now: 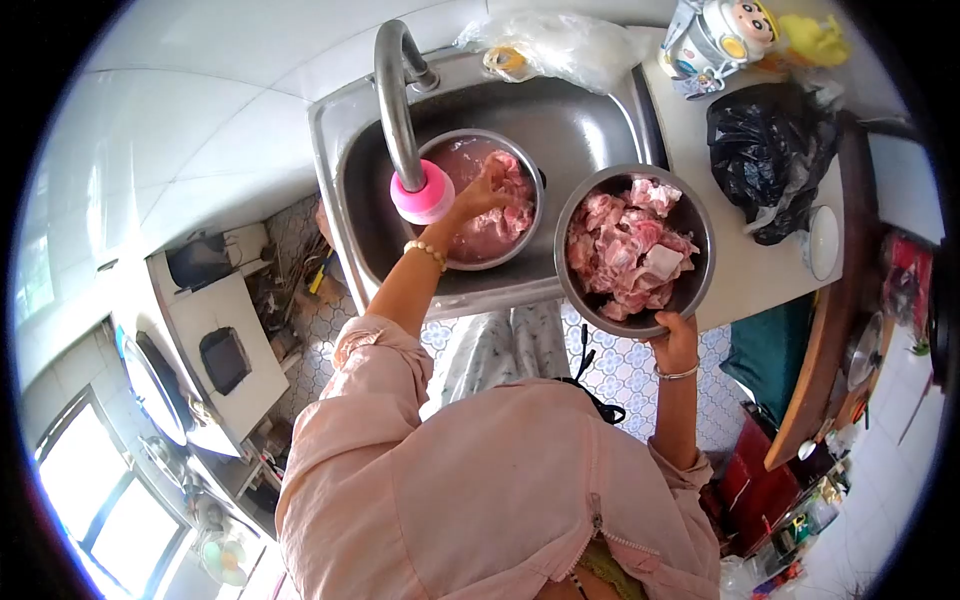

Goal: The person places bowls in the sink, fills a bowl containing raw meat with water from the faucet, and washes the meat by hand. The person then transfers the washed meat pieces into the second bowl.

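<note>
A metal basin (537, 215) stands in the sink, holding cloudy pinkish water and chunks of raw meat (513, 222). My left hand (476, 200), with a beaded bracelet at the wrist, reaches into it, fingers curled on a piece of meat at the right side. To the right, a second metal bowl (708, 255) is heaped with raw meat chunks (635, 248), some with pale bone showing. My right hand (676, 340) grips this bowl by its near rim; most of those fingers are hidden beneath it.
A curved faucet (393, 95) with a pink spout end (424, 194) overhangs the left basin. Along the steel sink's (590, 110) back edge lies a clear plastic bag (570, 50). The right counter (690, 150) holds a black plastic bag (770, 150), a white bowl (823, 243) and a cartoon figure (715, 45).
</note>
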A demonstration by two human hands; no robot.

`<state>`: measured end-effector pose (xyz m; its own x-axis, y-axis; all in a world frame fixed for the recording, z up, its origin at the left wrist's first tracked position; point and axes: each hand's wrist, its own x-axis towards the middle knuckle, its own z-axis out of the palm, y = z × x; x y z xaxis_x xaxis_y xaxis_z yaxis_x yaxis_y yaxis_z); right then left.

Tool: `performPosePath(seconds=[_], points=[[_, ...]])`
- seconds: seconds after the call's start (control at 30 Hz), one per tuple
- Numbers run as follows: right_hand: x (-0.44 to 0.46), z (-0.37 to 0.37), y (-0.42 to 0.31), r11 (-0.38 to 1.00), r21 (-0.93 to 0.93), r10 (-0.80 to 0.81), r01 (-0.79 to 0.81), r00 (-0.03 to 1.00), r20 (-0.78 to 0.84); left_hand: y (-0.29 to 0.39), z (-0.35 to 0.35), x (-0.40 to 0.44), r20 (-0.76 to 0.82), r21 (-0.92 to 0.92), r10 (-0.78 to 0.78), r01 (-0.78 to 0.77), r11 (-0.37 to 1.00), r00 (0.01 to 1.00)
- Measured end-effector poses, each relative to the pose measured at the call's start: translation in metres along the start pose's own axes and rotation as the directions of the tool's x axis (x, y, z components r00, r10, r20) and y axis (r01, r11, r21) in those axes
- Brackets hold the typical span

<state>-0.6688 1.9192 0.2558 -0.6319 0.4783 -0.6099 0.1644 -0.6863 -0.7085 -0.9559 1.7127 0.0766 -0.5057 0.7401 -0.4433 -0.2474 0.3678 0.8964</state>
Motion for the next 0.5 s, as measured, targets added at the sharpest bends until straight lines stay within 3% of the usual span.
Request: performPosePath(seconds=[0.03, 0.07, 0.1, 0.13, 0.23, 0.27, 0.37, 0.5], points=[[0.0, 0.0, -0.001, 1.0, 0.0, -0.003, 0.003, 1.0, -0.001, 0.005, 0.004, -0.002, -0.062, -0.172, 0.011, -0.022, 0.985, 0.998], [0.0, -0.001, -0.001, 1.0, -0.009, 0.014, -0.014, 1.0, -0.007, 0.002, 0.007, 0.001, -0.061, -0.173, 0.011, -0.021, 0.985, 0.998], [0.0, -0.002, 0.0, 0.999, -0.017, 0.032, -0.032, 0.999, -0.014, -0.002, 0.009, 0.004, -0.111, 0.146, -0.001, 0.018, 0.989, 0.994], [0.0, -0.002, 0.001, 0.999, -0.017, 0.032, -0.032, 0.999, -0.015, -0.007, 0.011, 0.006, -0.163, 0.447, 0.003, 0.071, 0.892, 0.987], [0.001, -0.005, 0.003, 1.0, -0.008, 0.026, -0.026, 0.999, -0.024, -0.007, 0.014, 0.004, -0.017, 0.589, -0.063, 0.061, 0.806, 0.998], [0.001, -0.005, 0.004, 1.0, -0.012, 0.026, -0.026, 0.999, -0.032, -0.004, 0.018, 0.001, -0.018, 0.592, -0.063, 0.062, 0.804, 0.998], [0.003, -0.003, 0.005, 1.0, -0.002, 0.027, -0.027, 0.999, -0.017, 0.026, 0.035, -0.014, -0.088, 0.791, -0.181, 0.179, 0.585, 0.98], [0.006, -0.002, 0.005, 0.999, 0.022, 0.03, -0.03, 1.0, -0.004, 0.002, 0.038, -0.007, -0.138, 0.817, -0.038, 0.135, 0.561, 0.99]])
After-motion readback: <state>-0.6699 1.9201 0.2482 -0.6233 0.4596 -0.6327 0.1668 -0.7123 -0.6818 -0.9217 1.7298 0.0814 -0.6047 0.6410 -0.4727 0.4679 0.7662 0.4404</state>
